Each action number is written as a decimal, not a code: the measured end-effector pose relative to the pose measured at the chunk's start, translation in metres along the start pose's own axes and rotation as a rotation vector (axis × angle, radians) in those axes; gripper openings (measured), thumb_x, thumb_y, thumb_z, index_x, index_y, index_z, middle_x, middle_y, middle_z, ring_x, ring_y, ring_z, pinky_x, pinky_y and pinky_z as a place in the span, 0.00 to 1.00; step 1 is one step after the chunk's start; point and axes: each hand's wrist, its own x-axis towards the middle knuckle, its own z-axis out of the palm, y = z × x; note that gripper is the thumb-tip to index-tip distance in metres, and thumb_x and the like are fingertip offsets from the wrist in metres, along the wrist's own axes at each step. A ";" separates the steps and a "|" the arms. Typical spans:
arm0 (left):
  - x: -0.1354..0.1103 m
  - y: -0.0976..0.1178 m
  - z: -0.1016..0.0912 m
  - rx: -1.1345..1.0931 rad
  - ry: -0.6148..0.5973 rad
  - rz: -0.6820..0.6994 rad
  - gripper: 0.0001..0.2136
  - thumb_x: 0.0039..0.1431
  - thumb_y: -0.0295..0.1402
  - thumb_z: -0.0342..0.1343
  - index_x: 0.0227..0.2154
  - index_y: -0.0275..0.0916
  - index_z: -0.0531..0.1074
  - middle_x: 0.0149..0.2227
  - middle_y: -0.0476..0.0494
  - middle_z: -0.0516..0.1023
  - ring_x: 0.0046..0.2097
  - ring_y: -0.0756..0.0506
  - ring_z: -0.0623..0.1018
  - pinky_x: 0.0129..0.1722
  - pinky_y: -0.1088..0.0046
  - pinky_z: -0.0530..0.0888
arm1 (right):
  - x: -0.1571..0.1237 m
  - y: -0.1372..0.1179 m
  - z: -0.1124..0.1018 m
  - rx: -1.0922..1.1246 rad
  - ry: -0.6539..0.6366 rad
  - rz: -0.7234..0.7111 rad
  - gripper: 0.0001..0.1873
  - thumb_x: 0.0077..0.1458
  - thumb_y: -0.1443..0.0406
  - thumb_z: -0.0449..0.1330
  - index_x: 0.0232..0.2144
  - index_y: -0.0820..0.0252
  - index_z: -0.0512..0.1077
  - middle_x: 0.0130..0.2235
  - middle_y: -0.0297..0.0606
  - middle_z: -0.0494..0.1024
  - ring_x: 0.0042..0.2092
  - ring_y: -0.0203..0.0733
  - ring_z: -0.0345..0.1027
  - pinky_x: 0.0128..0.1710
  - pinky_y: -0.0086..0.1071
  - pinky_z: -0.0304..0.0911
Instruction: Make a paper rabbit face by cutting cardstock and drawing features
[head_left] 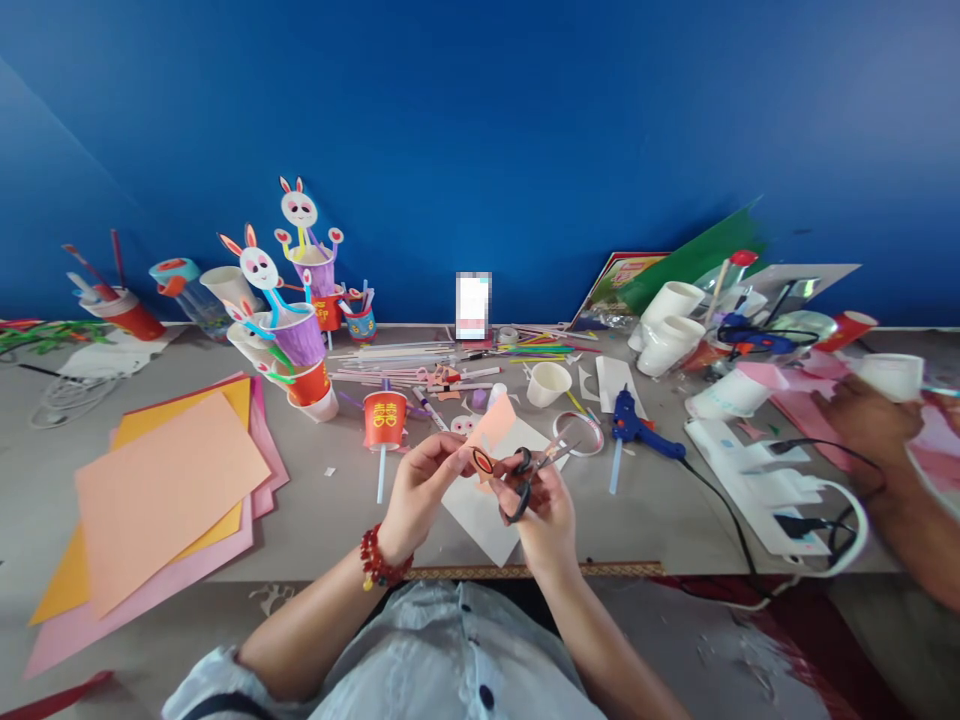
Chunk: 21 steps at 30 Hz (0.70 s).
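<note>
Between the fingertips of my left hand (pixel 417 490) is a strip of peach paper (pixel 495 424). A small ear-shaped piece (pixel 482 461) with a black outline and orange middle lies against it at the thumb; whether it is loose or joined to the strip I cannot tell. My right hand (pixel 550 515) grips black-handled scissors (pixel 524 461), blades pointing away to the right. Its fingertips are close to the ear-shaped piece. Beneath both hands lies a white sheet (pixel 499 535). A round paper rabbit face (pixel 464 426) is partly hidden behind the peach strip.
Paper-cup rabbits (pixel 260 270) stand at left, behind stacked coloured paper (pixel 172 490). A red cup (pixel 385 418) stands nearer. At right are a blue glue gun (pixel 637 425), a power strip (pixel 750 490) with cables, and another person's arm (pixel 900 480). Pens and sticks (pixel 405 355) lie behind.
</note>
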 end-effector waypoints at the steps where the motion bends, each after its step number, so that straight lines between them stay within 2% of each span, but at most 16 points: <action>1: -0.001 0.000 0.000 0.001 -0.007 -0.009 0.13 0.60 0.43 0.60 0.30 0.37 0.75 0.32 0.45 0.78 0.34 0.48 0.75 0.38 0.72 0.72 | 0.000 0.000 -0.001 -0.001 0.006 -0.003 0.17 0.49 0.57 0.69 0.35 0.57 0.68 0.33 0.35 0.76 0.23 0.31 0.59 0.18 0.25 0.55; 7: -0.001 0.002 0.002 0.020 -0.071 0.001 0.13 0.61 0.43 0.59 0.31 0.37 0.75 0.33 0.44 0.79 0.36 0.47 0.76 0.40 0.71 0.73 | 0.000 -0.004 -0.004 -0.015 0.020 -0.018 0.17 0.48 0.57 0.70 0.35 0.56 0.69 0.33 0.35 0.76 0.26 0.34 0.65 0.21 0.27 0.60; 16: -0.002 0.000 -0.004 0.032 -0.183 -0.045 0.10 0.62 0.40 0.59 0.35 0.36 0.74 0.34 0.43 0.79 0.36 0.47 0.77 0.39 0.72 0.73 | 0.002 -0.009 -0.010 -0.024 0.041 -0.091 0.15 0.50 0.58 0.69 0.36 0.55 0.69 0.34 0.36 0.78 0.31 0.39 0.72 0.31 0.31 0.70; 18: -0.002 0.002 -0.005 0.082 -0.134 0.032 0.10 0.62 0.39 0.59 0.40 0.37 0.73 0.39 0.41 0.78 0.39 0.46 0.77 0.40 0.71 0.73 | 0.004 -0.012 -0.012 -0.055 0.028 -0.107 0.14 0.50 0.59 0.68 0.36 0.55 0.69 0.34 0.36 0.78 0.32 0.39 0.72 0.32 0.32 0.71; 21: 0.001 0.013 -0.009 0.287 -0.024 0.262 0.09 0.63 0.36 0.57 0.45 0.40 0.72 0.46 0.39 0.75 0.44 0.44 0.76 0.44 0.68 0.73 | 0.007 -0.020 -0.016 -0.158 -0.027 -0.138 0.12 0.50 0.62 0.67 0.34 0.55 0.68 0.32 0.34 0.78 0.28 0.37 0.69 0.28 0.29 0.67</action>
